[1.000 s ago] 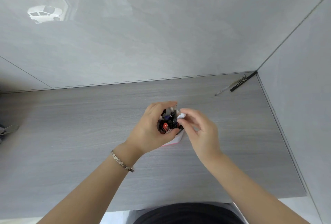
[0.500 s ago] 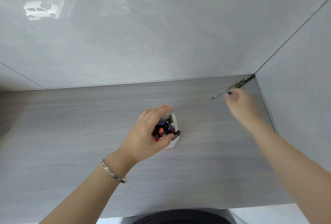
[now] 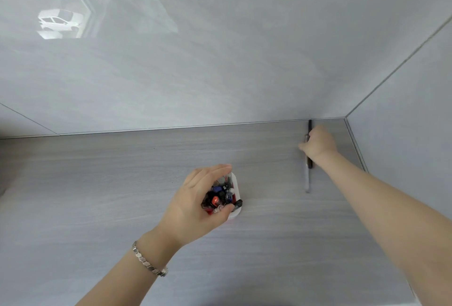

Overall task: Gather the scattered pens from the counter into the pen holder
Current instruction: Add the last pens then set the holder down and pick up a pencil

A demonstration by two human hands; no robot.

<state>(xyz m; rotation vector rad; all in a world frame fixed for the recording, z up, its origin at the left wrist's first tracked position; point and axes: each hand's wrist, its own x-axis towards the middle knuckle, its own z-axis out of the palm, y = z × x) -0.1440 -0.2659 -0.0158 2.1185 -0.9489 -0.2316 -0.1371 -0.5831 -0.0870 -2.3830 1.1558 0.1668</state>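
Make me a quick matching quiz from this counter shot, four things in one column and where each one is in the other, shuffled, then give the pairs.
Things:
1. left hand
2. right hand
3. bracelet
4. pen holder

Places:
A. on the left wrist
B. far right of the counter, on the loose pens
C. mid-counter, full of pens
D. wrapped around the holder

Pairs: 1-D, 2-B, 3-A, 4-C

My left hand (image 3: 195, 203) covers most of the holder (image 3: 235, 190). My right hand (image 3: 319, 144) hides the middles of two pens (image 3: 307, 178), and its grip looks closed, perhaps; blur leaves that unclear.
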